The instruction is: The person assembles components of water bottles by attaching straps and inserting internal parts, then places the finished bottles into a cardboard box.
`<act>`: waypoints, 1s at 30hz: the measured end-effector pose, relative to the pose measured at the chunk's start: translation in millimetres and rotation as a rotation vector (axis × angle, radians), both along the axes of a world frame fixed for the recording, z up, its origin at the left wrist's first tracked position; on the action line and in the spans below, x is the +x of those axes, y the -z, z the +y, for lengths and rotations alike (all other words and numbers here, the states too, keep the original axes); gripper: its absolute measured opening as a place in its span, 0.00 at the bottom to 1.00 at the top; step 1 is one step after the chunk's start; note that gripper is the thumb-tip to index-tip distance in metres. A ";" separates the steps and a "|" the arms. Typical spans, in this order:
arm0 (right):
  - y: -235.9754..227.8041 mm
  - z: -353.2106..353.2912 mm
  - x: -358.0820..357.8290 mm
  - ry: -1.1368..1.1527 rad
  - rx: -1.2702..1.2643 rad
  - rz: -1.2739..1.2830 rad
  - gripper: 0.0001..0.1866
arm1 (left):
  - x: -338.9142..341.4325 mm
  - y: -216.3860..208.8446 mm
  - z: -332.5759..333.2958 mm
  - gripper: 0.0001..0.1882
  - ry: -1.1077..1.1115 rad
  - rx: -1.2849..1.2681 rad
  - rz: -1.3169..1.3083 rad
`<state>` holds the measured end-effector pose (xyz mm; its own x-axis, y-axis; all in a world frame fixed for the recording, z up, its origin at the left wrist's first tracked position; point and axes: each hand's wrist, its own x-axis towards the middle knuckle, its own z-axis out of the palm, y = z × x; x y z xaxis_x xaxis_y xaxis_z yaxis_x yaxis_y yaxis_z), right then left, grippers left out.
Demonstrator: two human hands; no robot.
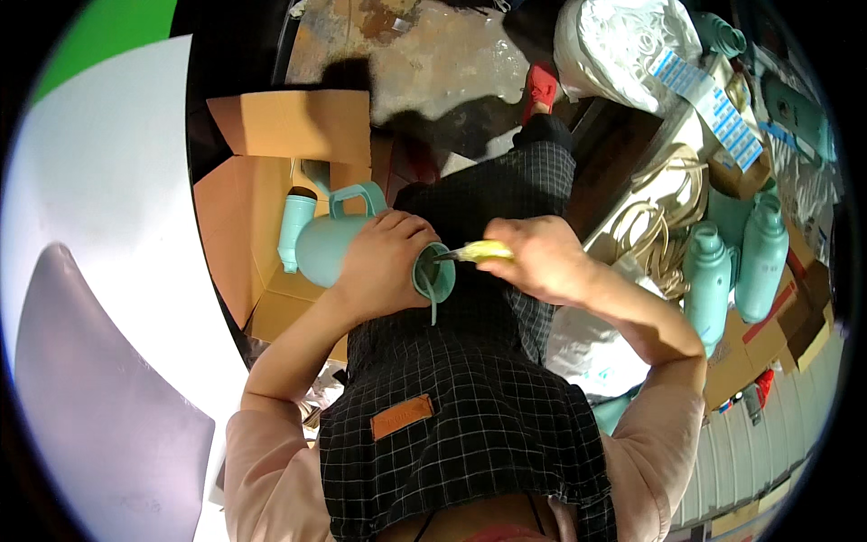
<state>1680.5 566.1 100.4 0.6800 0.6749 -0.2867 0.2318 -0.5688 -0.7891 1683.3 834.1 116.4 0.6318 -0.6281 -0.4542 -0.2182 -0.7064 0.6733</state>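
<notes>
A teal plastic thermos jug body [327,250] with a loop handle lies tilted across my lap, its round mouth turned to the right. My left hand [384,257] wraps around it close to that mouth. My right hand [542,257] grips a yellow-handled tool with a pointed metal blade [486,250]; its exact kind is not clear. The metal tip reaches into the jug's mouth at the rim. From the mouth hangs a thin teal plastic strip [433,312].
An open cardboard box [235,226] at left holds another teal piece [296,226]. At right stand teal thermos bottles [707,271], beside a coil of beige cord [655,217]. Farther back is a white bag of white rings [623,50]. A large white panel [99,181] borders the left.
</notes>
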 end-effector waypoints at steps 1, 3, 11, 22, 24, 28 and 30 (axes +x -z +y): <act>-6.0 19.6 -13.3 -0.081 -0.120 -0.136 0.10 | -10.0 -5.3 4.7 0.31 -0.020 -0.018 0.011; -18.3 52.2 -31.9 -0.209 -0.296 -0.241 0.07 | -25.5 -12.2 10.6 0.29 -0.018 -0.031 -0.100; -26.4 125.9 -72.5 -0.355 -0.390 0.194 0.11 | -95.9 -8.2 51.4 0.14 -0.129 -0.047 -0.339; -3.5 170.7 -73.7 -0.363 -0.454 0.456 0.12 | -105.0 -7.9 77.0 0.16 -0.161 0.064 -0.359; 2.6 170.8 -75.0 -0.332 -0.413 0.543 0.12 | -105.3 -9.7 77.6 0.17 -0.158 0.069 -0.386; -34.1 155.0 -39.8 -0.021 -0.289 0.815 0.18 | -92.8 -18.7 91.9 0.24 -0.308 0.007 -0.437; -46.1 145.3 -34.7 0.112 -0.245 1.053 0.21 | -90.4 -22.3 94.3 0.26 -0.393 -0.013 -0.463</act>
<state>1645.8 711.3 146.5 0.0676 0.4694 -0.8804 -0.5579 -0.7138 -0.4234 1592.9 928.4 138.7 0.9478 -0.3111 -0.0702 -0.2151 -0.7861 0.5795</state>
